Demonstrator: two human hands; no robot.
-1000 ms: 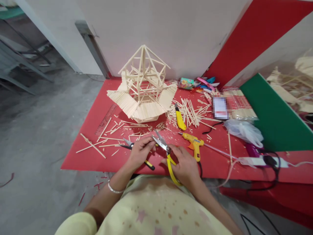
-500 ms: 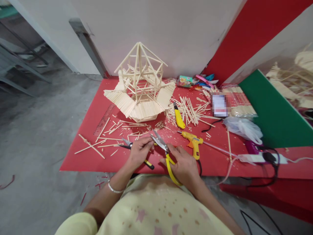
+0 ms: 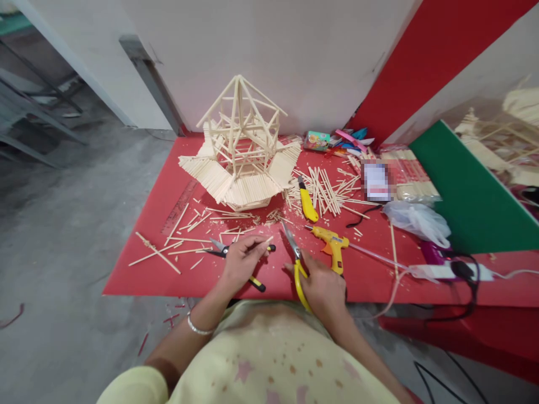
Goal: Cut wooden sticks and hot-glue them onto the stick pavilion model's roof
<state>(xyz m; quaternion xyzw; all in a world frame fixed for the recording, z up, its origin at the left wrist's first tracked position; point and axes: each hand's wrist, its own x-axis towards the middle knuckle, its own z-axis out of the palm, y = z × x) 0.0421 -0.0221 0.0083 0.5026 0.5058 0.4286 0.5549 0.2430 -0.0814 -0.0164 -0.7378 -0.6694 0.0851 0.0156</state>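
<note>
Between the thumb and fingers of my left hand is a short wooden stick, its pale end sticking out. My right hand grips the yellow handles of a pair of scissors, whose blades point away from me and look closed. Partly under my left hand lie black-and-yellow pliers with pointed jaws. Beyond both hands stands a model pavilion built of wooden sticks, with an open frame above slatted panels. A yellow hot glue gun rests just beyond my right hand.
Loose sticks and a yellow utility knife lie right of the model. Cut pieces and a clear ruler are at left on the red table. Farther right are a plastic bag, a power strip and a green board.
My right hand has drawn the scissors right, away from my left hand, and the blades have come together. The stick end in my left hand now shows clearly.
</note>
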